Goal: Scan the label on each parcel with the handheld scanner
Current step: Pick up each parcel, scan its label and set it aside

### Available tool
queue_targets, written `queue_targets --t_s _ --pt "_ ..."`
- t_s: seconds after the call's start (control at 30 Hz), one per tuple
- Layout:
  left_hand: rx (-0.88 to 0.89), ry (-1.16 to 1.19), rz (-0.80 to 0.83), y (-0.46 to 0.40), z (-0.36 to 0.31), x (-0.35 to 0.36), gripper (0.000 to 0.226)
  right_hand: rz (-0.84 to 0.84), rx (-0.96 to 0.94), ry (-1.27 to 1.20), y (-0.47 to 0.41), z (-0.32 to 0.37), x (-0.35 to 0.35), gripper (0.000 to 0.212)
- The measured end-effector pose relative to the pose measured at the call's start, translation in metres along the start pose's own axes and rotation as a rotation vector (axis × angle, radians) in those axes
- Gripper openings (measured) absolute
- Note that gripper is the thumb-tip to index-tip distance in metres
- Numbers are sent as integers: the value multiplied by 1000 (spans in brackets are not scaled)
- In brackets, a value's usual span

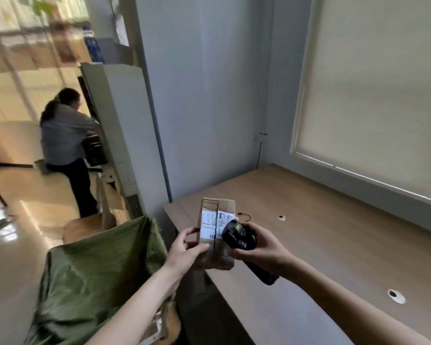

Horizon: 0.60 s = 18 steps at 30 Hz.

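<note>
- Green sack [95, 277]: soft cloth, open beside the desk [334, 245]; its contents are mostly hidden, with only a cardboard edge visible near the bottom of the view.
- Cardboard parcel [215, 230]: held above the desk's near corner. It appears light and stiff, judged from the one-handed hold. Best gripped by its side edges, keeping the white label [213, 224] uncovered.
- Left hand [189, 247]: fingers curled round the parcel's left side and lower end.
- Handheld scanner [239, 236]: rigid black plastic; the head sits just beside the label, and the handle end is partly hidden.
- Right hand [261, 245]: fingers wrapped round the scanner grip; trigger finger cannot be made out.
- Label print: too blurred to read.
</note>
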<state>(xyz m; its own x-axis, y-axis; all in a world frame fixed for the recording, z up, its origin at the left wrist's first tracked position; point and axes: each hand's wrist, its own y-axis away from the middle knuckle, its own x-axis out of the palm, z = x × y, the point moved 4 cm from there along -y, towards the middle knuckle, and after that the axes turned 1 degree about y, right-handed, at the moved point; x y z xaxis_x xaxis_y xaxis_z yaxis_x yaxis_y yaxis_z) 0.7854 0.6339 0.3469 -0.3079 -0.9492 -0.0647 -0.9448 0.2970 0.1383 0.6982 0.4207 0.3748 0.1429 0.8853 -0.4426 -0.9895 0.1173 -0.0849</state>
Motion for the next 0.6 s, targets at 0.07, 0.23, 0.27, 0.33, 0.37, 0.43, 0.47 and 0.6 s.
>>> queue_targets --t_s 0.07,0.23,0.27,0.33,0.37,0.43,0.47,0.6 --pt "-10 -21 -59 2 11 -37 49 70 -20 -6 -20 2 36 60" --pt "-46 -51 -182 4 34 -135 76 244 -64 12 -75 17 131 63" --pt "-54 -57 -201 2 38 -155 80 270 -64 16 -86 21 151 66" --pt "-64 -72 -234 -5 46 -194 83 327 -59 18 -112 30 191 76" --pt "-66 -81 -245 -11 50 -213 83 355 -64 26 -126 34 212 79" --pt "-78 -96 -268 -24 60 -252 83 395 -73 51 -153 43 254 81" --pt "-87 -99 -280 -33 67 -272 83 407 -72 58 -167 45 274 81" --pt "-127 -96 -313 -71 100 -345 83 471 -59 78 -221 42 354 75"
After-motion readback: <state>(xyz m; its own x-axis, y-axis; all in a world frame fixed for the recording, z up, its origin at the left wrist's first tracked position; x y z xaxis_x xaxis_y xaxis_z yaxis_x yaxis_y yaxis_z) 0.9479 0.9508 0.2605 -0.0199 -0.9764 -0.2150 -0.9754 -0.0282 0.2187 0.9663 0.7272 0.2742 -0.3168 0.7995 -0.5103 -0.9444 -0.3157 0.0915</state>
